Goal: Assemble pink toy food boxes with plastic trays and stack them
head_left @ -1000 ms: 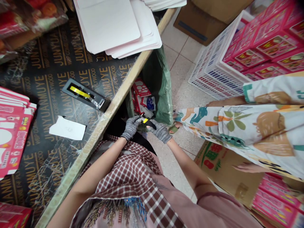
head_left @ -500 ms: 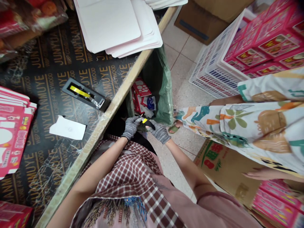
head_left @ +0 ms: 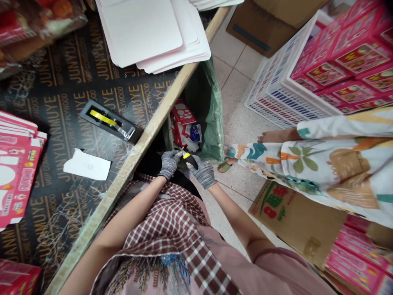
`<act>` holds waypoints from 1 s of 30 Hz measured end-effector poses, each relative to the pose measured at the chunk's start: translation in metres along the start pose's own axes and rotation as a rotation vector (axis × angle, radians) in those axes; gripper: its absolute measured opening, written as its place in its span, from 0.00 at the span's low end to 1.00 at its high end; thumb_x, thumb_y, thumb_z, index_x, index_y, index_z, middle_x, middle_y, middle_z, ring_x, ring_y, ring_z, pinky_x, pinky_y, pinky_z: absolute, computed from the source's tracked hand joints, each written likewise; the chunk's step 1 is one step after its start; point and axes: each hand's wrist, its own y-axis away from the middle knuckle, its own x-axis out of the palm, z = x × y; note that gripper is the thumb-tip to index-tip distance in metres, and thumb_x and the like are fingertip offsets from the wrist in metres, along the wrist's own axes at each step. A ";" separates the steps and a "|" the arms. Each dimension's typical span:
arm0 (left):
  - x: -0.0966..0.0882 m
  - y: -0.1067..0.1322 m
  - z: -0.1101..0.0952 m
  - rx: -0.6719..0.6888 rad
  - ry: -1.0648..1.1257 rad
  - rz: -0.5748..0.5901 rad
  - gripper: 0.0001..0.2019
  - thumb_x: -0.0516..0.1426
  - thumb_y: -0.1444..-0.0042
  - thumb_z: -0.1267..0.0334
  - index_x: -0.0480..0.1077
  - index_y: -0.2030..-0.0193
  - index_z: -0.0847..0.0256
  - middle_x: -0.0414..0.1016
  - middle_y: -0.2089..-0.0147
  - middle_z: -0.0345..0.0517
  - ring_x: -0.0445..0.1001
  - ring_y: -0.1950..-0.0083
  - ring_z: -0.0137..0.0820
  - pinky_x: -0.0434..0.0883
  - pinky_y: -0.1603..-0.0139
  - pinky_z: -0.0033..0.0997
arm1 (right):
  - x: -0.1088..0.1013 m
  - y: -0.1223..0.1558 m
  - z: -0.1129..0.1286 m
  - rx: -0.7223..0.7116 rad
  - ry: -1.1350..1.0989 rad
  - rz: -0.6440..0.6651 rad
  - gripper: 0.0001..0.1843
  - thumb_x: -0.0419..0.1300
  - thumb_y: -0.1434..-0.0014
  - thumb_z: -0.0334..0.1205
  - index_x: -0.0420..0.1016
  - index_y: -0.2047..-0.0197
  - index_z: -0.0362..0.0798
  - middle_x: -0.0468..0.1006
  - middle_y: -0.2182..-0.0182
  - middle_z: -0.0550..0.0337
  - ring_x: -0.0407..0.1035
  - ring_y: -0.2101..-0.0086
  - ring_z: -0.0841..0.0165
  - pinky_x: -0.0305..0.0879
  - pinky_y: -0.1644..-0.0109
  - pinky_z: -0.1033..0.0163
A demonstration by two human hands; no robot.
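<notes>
Gloved and at work, we hold a black-and-yellow cutter (head_left: 190,160) over a green-lined waste bin (head_left: 205,107). Our right hand (head_left: 204,172) is clenched around it; our left hand (head_left: 170,164) pinches near its tip, the grip too small to read. Red carton scraps (head_left: 183,113) lie just beyond, right of a wooden board edge (head_left: 144,141).

Floor of pale speckled tiles (head_left: 236,57) with dark grout lines, a brown cardboard carton (head_left: 260,24) at the far edge and a flattened printed carton (head_left: 294,221) leaning low at right. Table top is a black plywood sheet (head_left: 61,82) stamped in gold JUNYUANMUYE lettering, edged by a taped wooden strip (head_left: 147,131). White plastic crate (head_left: 276,92) stands on the tiles, green plastic bag (head_left: 210,110) hanging just below the table edge
</notes>
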 end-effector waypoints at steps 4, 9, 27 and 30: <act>-0.001 -0.002 0.000 0.005 -0.015 -0.002 0.13 0.66 0.56 0.53 0.78 0.77 0.64 0.67 0.83 0.37 0.61 0.77 0.25 0.61 0.73 0.27 | 0.000 0.000 0.004 0.007 0.004 -0.015 0.30 0.56 0.33 0.55 0.71 0.36 0.45 0.85 0.59 0.48 0.79 0.61 0.59 0.67 0.59 0.62; 0.000 -0.004 -0.001 -0.003 -0.028 -0.010 0.14 0.67 0.57 0.52 0.79 0.77 0.63 0.71 0.81 0.38 0.66 0.75 0.28 0.64 0.69 0.28 | 0.001 0.000 0.006 0.020 0.028 -0.011 0.30 0.55 0.33 0.56 0.70 0.35 0.45 0.85 0.62 0.49 0.78 0.62 0.60 0.66 0.60 0.62; -0.003 -0.005 -0.007 -0.137 0.043 0.143 0.12 0.65 0.52 0.56 0.76 0.69 0.64 0.71 0.81 0.39 0.61 0.83 0.23 0.59 0.80 0.25 | -0.023 -0.021 -0.026 0.066 -0.023 -0.042 0.26 0.58 0.33 0.50 0.72 0.38 0.44 0.85 0.57 0.48 0.79 0.60 0.58 0.70 0.57 0.61; -0.007 0.001 -0.013 -0.139 0.084 0.177 0.15 0.64 0.51 0.54 0.75 0.63 0.64 0.75 0.76 0.42 0.63 0.83 0.23 0.61 0.83 0.24 | -0.021 -0.017 -0.023 -0.057 -0.120 0.016 0.24 0.59 0.34 0.50 0.74 0.40 0.46 0.84 0.54 0.50 0.79 0.57 0.60 0.71 0.55 0.62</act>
